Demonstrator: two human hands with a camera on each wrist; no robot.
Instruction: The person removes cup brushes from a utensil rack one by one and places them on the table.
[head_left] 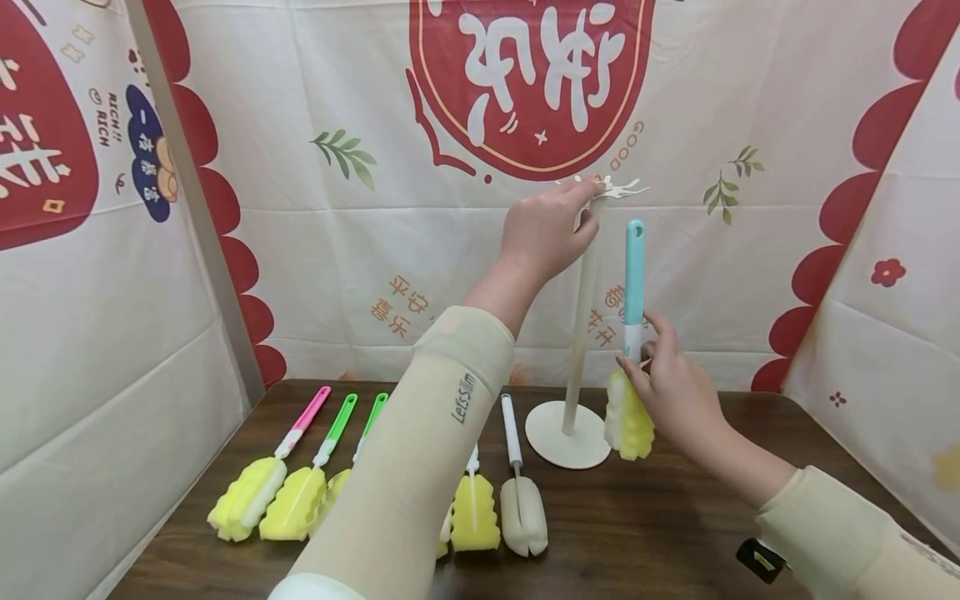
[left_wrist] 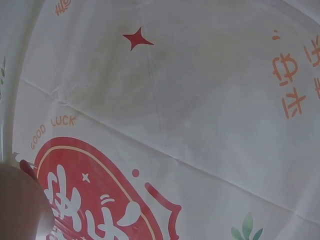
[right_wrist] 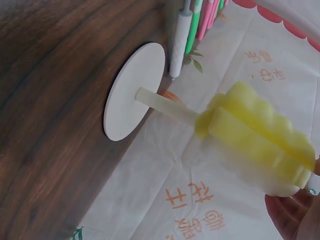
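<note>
My left hand (head_left: 547,223) grips the top of a cream upright stand (head_left: 581,333), just below its small branching hooks (head_left: 618,190). In the left wrist view only a blurred part of that hand (left_wrist: 22,207) shows at the lower left. To the right of the pole, my right hand (head_left: 681,390) pinches a sponge bottle brush (head_left: 634,271) near its neck. The brush is upright, with its blue handle up and its yellow-and-white sponge hanging above the table. In the right wrist view the sponge (right_wrist: 260,140) partly covers the pole above the round base (right_wrist: 132,95).
Several sponge brushes lie in a row on the dark wooden table (head_left: 645,525), including a pink-handled one (head_left: 251,496) and a white-handled one (head_left: 523,517). My left forearm hides some of them. A printed cloth (head_left: 465,242) hangs behind the table and at both sides.
</note>
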